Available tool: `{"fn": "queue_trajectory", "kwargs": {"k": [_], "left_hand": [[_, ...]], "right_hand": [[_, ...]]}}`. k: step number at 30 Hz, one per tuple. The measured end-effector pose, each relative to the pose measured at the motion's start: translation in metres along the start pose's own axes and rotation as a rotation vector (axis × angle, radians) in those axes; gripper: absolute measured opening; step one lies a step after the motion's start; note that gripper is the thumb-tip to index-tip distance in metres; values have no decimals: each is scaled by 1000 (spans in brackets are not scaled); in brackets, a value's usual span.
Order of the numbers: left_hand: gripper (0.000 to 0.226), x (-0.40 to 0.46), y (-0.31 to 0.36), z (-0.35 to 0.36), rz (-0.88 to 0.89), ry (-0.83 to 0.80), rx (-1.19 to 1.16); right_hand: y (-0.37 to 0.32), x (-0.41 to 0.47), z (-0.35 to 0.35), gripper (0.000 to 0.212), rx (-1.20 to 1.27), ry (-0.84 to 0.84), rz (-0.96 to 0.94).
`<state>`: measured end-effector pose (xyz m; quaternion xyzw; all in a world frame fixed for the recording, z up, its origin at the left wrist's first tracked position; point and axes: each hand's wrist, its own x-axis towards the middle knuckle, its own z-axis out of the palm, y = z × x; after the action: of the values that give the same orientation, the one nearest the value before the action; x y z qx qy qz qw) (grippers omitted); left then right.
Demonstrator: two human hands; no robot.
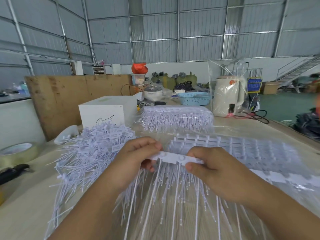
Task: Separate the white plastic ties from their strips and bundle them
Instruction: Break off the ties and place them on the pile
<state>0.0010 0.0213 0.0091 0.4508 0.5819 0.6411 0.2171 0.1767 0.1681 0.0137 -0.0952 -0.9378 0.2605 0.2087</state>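
My left hand (136, 156) and right hand (210, 168) both pinch ends of white tie strip (174, 158), held above table (26, 205); tails hang down. Loose ties pile (90, 148) left, stacked strips (242, 151) right.

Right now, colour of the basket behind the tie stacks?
Light blue basket, lattice-patterned sides; head view, the only one.
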Motion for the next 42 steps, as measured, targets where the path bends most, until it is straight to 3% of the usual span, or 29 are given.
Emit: {"fn": "queue_trajectory", "kwargs": {"k": [3, 6, 11, 15, 19, 23, 30, 34, 35, 37, 39, 42], "left_hand": [[3, -3, 5, 4, -35, -104, 0], [23, -4, 3, 13, -42, -119, 64], [14, -4, 1, 24, -21, -157, 144], [44, -5, 1, 21, -155, -184, 223], [40, -3, 1, 35, -86, 57, 62], [50, -1, -1, 56, -61, 274, -12], [52, -5, -5, 69, -60, 429, -88], [50, 5, -2, 41, -112, 726, -188], [47, 6, -2, 29, -98, 754, -121], [33, 5, -3, 18, -39, 646, 108], [12, 1, -1, 25, 27, 396, 163], [23, -3, 2, 39, 41, 36, 106]], "right_hand": [[3, -2, -4, 21, -105, -33, 18], [3, -4, -2, 10, 60, -60, 13], [-4, -3, 8, 27, 88, -50, -79], [-6, -1, 11, 28, 82, -2, -51], [-11, 2, 16, 26, 68, 110, -15], [-17, 3, 24, 30, 4, 283, 32], [-19, 6, 31, 31, -60, 351, 4], [-20, 1, 24, 42, -7, 407, -8], [-20, -1, 20, 42, 55, 396, -8], [-19, -4, 15, 34, 171, 304, -23], [-18, -5, 14, 30, 165, 181, -45], [-19, -6, 15, 24, 145, 119, -64]]}}
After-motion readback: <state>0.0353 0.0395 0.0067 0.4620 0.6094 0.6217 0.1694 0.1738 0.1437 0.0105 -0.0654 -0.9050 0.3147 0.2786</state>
